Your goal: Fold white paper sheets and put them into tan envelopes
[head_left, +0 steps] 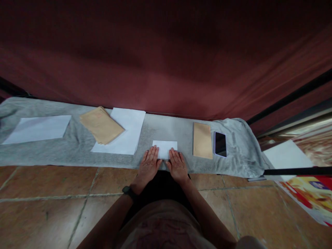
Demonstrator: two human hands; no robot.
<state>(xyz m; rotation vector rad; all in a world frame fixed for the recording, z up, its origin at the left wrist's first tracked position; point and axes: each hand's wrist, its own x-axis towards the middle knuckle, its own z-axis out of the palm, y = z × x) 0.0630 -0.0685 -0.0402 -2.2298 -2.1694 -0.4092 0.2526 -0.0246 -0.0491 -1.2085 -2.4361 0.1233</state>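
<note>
A small white sheet of paper (pixel 164 147), seemingly folded, lies on the grey cloth in front of me. My left hand (pixel 149 164) rests flat on its left side, fingers stretched forward, with a dark watch (pixel 127 190) on the wrist. On the paper's right side lies my right hand (pixel 177 165), also flat with its fingers extended. Neither hand grips anything; both press or rest on the paper from above. To the right is a brown envelope (pixel 202 140), and beside it a phone (pixel 220 144) with a dark screen.
A stack of brown envelopes (pixel 101 125) overlaps white sheets (pixel 129 128) on the left. Farther left lies more white paper (pixel 41 128). The grey cloth (pixel 168 128) covers a long narrow surface against a dark red curtain (pixel 155 83). A colourful box (pixel 311 197) stands at right.
</note>
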